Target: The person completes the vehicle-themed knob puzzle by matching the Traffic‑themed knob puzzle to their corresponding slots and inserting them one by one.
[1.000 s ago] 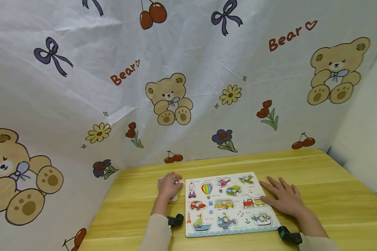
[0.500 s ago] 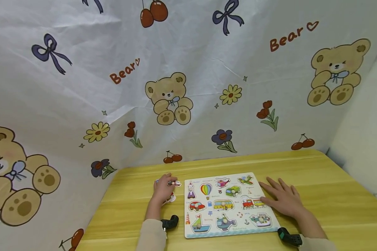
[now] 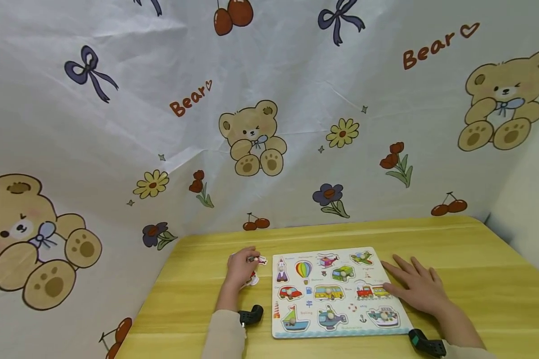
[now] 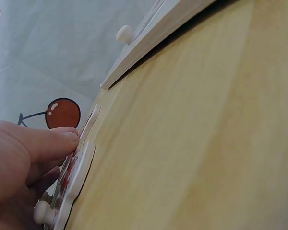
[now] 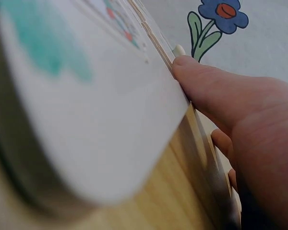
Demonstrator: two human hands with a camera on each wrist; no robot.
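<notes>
Left of the board, my left hand [image 3: 240,269] is bent over small loose wooden puzzle pieces. Its thumb and fingertip pinch at a pale-edged puzzle piece [image 3: 262,260] that sticks out past the fingers. A second piece with red on it [image 3: 253,279] shows beneath the hand; its white knob [image 4: 44,212] stands out in the left wrist view. The rest of these pieces is hidden by the hand. My right hand [image 3: 415,284] lies with fingers spread by the right side of the white vehicle puzzle board [image 3: 355,326], its thumb [image 5: 201,79] on the board's edge.
Knobbed vehicle pictures fill the board, among them a bus [image 3: 329,292] and a sailboat [image 3: 295,319]. Under it is a yellow wood-grain table [image 3: 184,299]. A white bear-print cloth [image 3: 292,199] hangs at the table's back edge.
My left hand has shifted slightly left over the loose pieces, which slid a little left, uncovering more of the red one. The right hand stays in place. The head view has swung slightly left.
</notes>
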